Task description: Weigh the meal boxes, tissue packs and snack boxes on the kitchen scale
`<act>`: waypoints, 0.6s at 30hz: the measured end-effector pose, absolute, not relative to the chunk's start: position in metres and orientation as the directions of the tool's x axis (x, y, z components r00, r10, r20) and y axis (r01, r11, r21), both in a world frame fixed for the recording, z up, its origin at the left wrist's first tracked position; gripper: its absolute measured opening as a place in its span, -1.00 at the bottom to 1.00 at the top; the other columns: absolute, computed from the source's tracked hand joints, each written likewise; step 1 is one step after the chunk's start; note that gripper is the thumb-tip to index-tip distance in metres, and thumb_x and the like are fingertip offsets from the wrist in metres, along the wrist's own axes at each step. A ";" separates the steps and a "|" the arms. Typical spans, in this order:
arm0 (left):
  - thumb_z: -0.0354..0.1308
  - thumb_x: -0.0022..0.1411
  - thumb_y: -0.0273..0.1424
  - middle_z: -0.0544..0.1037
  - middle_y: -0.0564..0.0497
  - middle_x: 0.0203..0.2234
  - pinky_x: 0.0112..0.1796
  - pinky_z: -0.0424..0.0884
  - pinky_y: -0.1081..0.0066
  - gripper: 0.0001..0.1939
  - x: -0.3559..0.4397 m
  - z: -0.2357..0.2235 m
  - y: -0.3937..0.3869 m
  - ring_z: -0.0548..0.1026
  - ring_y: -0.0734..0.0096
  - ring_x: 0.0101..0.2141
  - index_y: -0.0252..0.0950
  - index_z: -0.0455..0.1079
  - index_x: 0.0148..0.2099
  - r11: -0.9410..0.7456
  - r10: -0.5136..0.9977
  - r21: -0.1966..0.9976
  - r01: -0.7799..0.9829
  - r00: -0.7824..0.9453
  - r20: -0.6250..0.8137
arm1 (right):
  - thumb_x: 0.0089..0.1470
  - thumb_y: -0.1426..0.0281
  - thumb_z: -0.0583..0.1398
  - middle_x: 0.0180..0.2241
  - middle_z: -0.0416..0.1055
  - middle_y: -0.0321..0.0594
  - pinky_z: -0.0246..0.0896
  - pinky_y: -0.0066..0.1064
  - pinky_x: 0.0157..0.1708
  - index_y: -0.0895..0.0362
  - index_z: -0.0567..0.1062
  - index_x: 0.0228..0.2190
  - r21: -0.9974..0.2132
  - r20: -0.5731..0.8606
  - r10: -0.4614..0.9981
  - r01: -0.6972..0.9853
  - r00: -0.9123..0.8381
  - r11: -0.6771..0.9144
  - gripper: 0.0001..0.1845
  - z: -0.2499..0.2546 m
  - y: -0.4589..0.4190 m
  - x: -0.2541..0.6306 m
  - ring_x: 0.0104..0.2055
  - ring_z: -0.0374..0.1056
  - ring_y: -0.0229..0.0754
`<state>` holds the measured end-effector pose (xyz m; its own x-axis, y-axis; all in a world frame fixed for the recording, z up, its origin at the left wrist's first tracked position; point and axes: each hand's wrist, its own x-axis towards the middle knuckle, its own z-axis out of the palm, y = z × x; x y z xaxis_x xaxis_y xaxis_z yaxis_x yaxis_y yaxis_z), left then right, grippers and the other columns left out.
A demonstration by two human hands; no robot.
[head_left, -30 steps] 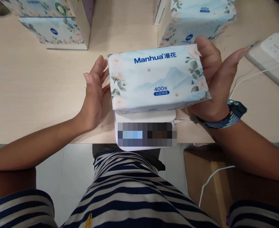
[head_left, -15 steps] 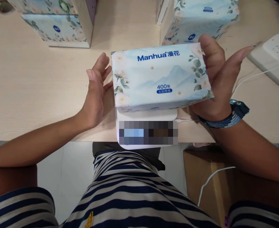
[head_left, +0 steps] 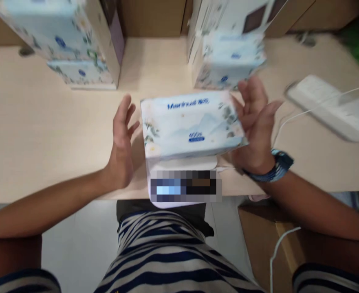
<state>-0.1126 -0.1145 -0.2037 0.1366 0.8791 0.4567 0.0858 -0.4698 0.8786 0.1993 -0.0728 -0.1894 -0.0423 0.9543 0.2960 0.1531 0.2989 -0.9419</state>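
A pale blue tissue pack (head_left: 191,124) printed with flowers and "Manhua" lies flat on a small white scale (head_left: 167,165) at the table's near edge. My left hand (head_left: 121,142) is open, palm toward the pack's left end and a little apart from it. My right hand (head_left: 255,130) is at the pack's right end with fingers spread, close to the pack or just touching it. A blue watch (head_left: 277,167) is on that wrist. The frame is blurred by motion.
More tissue packs are stacked at the back left (head_left: 66,44) and back middle (head_left: 228,57) of the light wooden table (head_left: 45,134). A white power strip (head_left: 326,108) with a cable lies at the right. A cardboard box (head_left: 258,232) sits under the table's right side.
My right thumb has come off the top of the pack and the hand has opened beside it. The view has tilted up, showing more of the table's far side.
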 end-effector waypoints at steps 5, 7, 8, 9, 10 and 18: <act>-0.03 0.52 0.19 -0.32 0.24 0.69 0.66 -0.14 -0.10 -0.07 -0.109 -0.188 -0.147 -0.26 -0.04 0.67 0.21 -0.43 0.68 -0.554 0.805 0.807 0.203 0.375 0.459 | 0.41 -0.30 -0.31 0.66 -0.39 -0.53 0.00 0.15 0.66 -0.41 -0.25 0.59 -0.912 0.305 0.937 0.231 -0.171 0.339 -0.15 -0.171 -0.122 0.190 0.73 -0.32 -0.03; 0.12 0.53 0.02 -0.28 0.10 0.69 0.64 -0.04 -0.20 0.09 -0.104 -0.175 -0.151 -0.16 -0.06 0.67 0.17 -0.70 0.64 -0.533 0.798 0.804 0.266 0.474 0.372 | 0.41 -0.29 -0.10 0.66 -0.40 -0.50 0.09 0.19 0.62 -0.43 -0.22 0.59 -0.847 0.249 0.906 0.377 -0.342 0.375 -0.12 -0.158 -0.139 0.193 0.73 -0.32 0.06; 0.17 0.52 -0.05 -0.23 0.04 0.69 0.62 0.02 -0.24 0.17 -0.100 -0.166 -0.148 -0.10 -0.07 0.66 0.16 -0.79 0.62 -0.530 0.795 0.795 0.293 0.498 0.346 | 0.38 -0.28 0.03 0.67 -0.43 -0.47 0.15 0.22 0.59 -0.42 -0.22 0.59 -0.792 0.231 0.889 0.455 -0.396 0.408 -0.05 -0.151 -0.142 0.195 0.72 -0.33 0.13; 0.20 0.50 -0.08 -0.18 0.00 0.68 0.61 0.05 -0.27 0.22 -0.095 -0.156 -0.141 -0.07 -0.07 0.65 0.16 -0.84 0.60 -0.549 0.787 0.773 0.318 0.509 0.350 | 0.33 -0.27 0.13 0.67 -0.47 -0.42 0.18 0.24 0.56 -0.39 -0.22 0.60 -0.726 0.244 0.874 0.519 -0.419 0.452 0.04 -0.142 -0.141 0.199 0.72 -0.34 0.19; 0.23 0.49 -0.08 -0.16 -0.02 0.68 0.62 0.03 -0.29 0.24 -0.088 -0.146 -0.129 -0.09 -0.09 0.66 0.15 -0.84 0.60 -0.587 0.773 0.733 0.343 0.506 0.382 | 0.29 -0.26 0.20 0.67 -0.50 -0.37 0.18 0.26 0.55 -0.36 -0.22 0.60 -0.654 0.294 0.860 0.568 -0.418 0.500 0.11 -0.133 -0.134 0.204 0.72 -0.34 0.23; 0.26 0.31 0.20 -0.30 -0.32 0.67 0.64 -0.21 -0.15 0.31 -0.013 -0.097 0.053 -0.29 -0.14 0.67 -0.36 -0.42 0.68 -0.558 0.819 0.689 0.463 0.441 0.367 | 0.41 -0.06 0.11 0.65 -0.39 0.12 -0.10 0.33 0.62 0.14 0.02 0.58 -0.119 0.667 0.700 0.892 -0.253 0.436 -0.04 -0.094 0.025 0.253 0.72 -0.34 0.30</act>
